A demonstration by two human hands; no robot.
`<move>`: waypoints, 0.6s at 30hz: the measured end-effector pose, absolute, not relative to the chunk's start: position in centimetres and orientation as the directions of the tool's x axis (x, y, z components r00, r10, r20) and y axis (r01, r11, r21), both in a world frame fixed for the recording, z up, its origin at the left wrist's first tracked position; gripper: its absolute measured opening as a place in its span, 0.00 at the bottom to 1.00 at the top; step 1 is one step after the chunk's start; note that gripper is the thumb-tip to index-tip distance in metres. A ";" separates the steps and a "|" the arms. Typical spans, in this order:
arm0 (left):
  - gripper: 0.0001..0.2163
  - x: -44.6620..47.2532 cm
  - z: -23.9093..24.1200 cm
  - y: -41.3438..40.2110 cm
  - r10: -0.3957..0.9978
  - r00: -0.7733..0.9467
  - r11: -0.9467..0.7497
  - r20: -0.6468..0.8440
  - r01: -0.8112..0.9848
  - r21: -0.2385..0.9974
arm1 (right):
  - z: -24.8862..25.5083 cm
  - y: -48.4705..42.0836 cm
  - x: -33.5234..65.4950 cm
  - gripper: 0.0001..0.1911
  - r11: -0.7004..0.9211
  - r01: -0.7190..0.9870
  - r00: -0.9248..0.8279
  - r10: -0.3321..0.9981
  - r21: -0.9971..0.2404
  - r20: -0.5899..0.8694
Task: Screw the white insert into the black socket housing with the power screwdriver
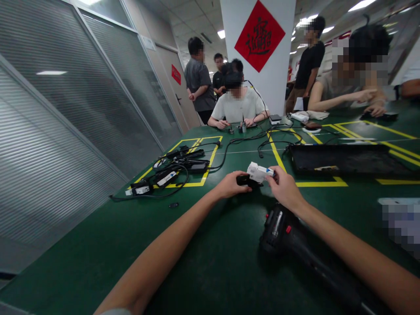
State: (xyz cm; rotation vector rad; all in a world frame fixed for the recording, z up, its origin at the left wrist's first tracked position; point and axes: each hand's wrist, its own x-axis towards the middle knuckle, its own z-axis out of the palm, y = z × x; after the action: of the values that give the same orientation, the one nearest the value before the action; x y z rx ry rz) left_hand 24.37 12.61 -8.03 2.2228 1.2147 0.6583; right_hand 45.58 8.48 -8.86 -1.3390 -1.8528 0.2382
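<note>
My left hand (231,185) is closed around a small black part (243,180) held just above the green table (203,262). My right hand (285,187) grips a small white block with a blue mark (258,172), pressed against the black part. Both hands meet near the middle of the table. A black handheld power tool (282,231) lies on the table under my right forearm, its handle running toward me.
A heap of black adapters and cables (173,170) lies in a yellow-marked box at the left. A black tray (344,161) sits at the right. Cables (262,140) run across the far side, where a seated person works; others stand and sit beyond.
</note>
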 end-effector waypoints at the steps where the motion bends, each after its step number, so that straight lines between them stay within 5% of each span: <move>1: 0.29 23.8 -7.4 12.1 0.886 0.441 -0.428 0.147 0.650 0.629 | -8.9 8.5 45.7 0.10 0.404 0.702 -0.078 0.862 -0.587 0.500; 5: 0.31 19.1 -4.3 8.5 0.952 0.300 -0.281 0.060 0.779 0.561 | -9.1 8.8 46.0 0.09 0.391 0.696 -0.071 0.872 -0.602 0.485; 13: 0.26 1.1 -4.2 -3.0 0.929 -0.363 0.325 0.068 0.890 0.320 | -8.9 8.8 45.8 0.08 0.419 0.703 -0.130 0.870 -0.574 0.476; 18: 0.25 -4.3 -7.2 -7.5 0.895 -0.408 0.445 -0.180 0.847 0.293 | -9.1 8.9 45.7 0.07 0.443 0.715 -0.157 0.855 -0.540 0.494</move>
State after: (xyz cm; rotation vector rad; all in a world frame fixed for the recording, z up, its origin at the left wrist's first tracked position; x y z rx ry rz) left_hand -4.28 -7.52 -7.16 1.4924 2.3921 0.2227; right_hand 45.74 8.88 -9.08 -1.3218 -1.9199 0.2282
